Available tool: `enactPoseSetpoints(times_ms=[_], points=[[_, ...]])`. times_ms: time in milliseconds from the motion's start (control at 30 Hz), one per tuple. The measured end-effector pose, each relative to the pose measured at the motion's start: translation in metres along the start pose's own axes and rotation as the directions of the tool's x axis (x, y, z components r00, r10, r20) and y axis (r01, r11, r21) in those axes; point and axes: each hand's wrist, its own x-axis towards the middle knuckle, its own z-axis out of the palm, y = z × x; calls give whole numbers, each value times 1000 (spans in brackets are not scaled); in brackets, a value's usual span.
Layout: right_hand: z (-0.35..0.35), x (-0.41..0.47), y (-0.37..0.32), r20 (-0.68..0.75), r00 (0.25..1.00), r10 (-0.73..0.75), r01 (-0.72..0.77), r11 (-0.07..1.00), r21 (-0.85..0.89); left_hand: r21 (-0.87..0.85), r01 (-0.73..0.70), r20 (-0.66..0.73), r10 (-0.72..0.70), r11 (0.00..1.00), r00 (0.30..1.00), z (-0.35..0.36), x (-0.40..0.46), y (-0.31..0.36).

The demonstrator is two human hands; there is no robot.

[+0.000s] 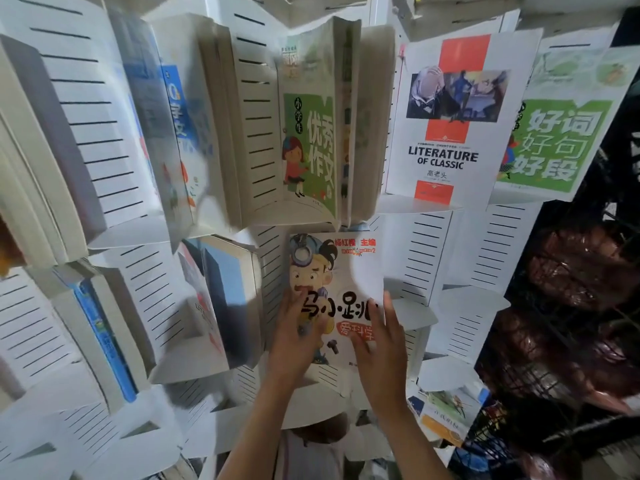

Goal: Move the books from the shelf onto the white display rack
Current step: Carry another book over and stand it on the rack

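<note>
Hands meet on a cartoon-cover book (pixel 337 282) that stands upright in a lower pocket of the white display rack (pixel 429 251), near the middle of the scene: the left hand (pixel 294 336) lies with fingers spread flat on the cover's lower left, and the right hand (pixel 379 344) rests its straight fingers along the lower right edge. Above it, a green-covered book (pixel 310 140) stands in the upper pocket, with a white "Literature of Classic" book (pixel 450 123) to its right and another green book (pixel 557 133) farther right, while blue-spined books (pixel 104 337) fill pockets on the left.
</note>
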Motion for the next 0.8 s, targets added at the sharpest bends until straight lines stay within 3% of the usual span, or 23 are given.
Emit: enactPoseSetpoints(times_ms=[233, 367, 600, 800], points=[[5, 3, -8, -118, 986, -121, 118, 992, -37, -244, -46, 7, 49, 969, 999, -6, 5, 14], [16, 8, -6, -141, 984, -105, 98, 993, -62, -197, -38, 69, 53, 980, 996, -3, 13, 17], [28, 9, 1, -81, 995, -58, 51, 995, -82, -58, 26, 28, -25, 998, 999, 12, 2, 6], [22, 4, 2, -13, 999, -52, 51, 998, -37, -114, 43, 10, -42, 993, 999, 21, 0, 11]])
